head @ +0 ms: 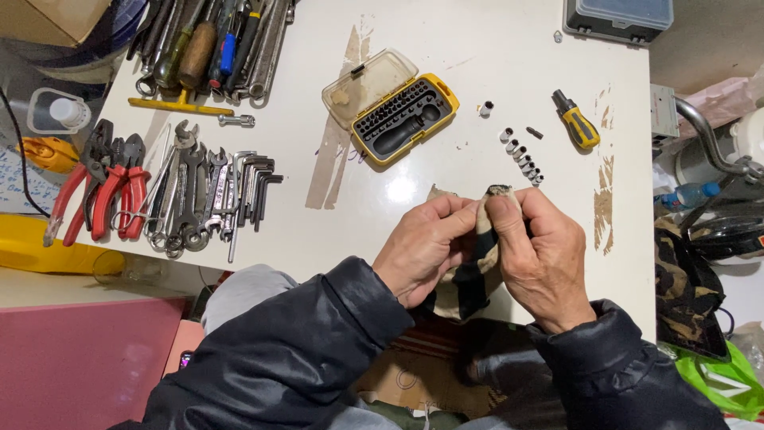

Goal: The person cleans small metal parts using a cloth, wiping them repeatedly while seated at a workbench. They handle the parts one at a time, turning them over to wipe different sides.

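A checked cloth (476, 271) is held between both hands at the near edge of the white table (493, 48). The left hand (422, 251) and the right hand (541, 259) are close together, and both are clamped on the cloth, its dirty tip pinched by the fingertips. Just beyond the hands a row of small sockets (521, 155) is laid, with an open yellow bit case (394, 107) farther left.

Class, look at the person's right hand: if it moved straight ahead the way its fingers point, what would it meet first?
Probably the row of small sockets, just beyond the cloth that the right hand pinches; depth is unclear.
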